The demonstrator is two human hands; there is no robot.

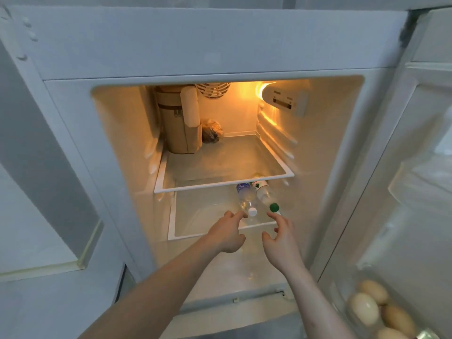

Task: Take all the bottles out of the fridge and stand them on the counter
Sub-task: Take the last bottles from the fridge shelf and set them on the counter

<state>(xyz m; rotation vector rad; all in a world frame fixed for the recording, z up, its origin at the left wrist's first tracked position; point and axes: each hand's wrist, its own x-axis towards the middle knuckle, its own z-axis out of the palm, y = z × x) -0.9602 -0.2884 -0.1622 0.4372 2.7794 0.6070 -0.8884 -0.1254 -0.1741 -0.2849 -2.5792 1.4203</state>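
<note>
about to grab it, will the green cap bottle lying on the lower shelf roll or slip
The green-capped bottle lies on its side on the glass shelf, so it may roll. It leans against the white-capped bottle, which may shift. Smooth plastic, possibly slippery.

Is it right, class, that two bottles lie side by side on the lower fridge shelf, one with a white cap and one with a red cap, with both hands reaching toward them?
Not quite: the second cap is green, not red. The head view shows the white-capped bottle and the green-capped bottle lying side by side on the lower shelf, with the left hand and right hand reaching toward them.
</note>
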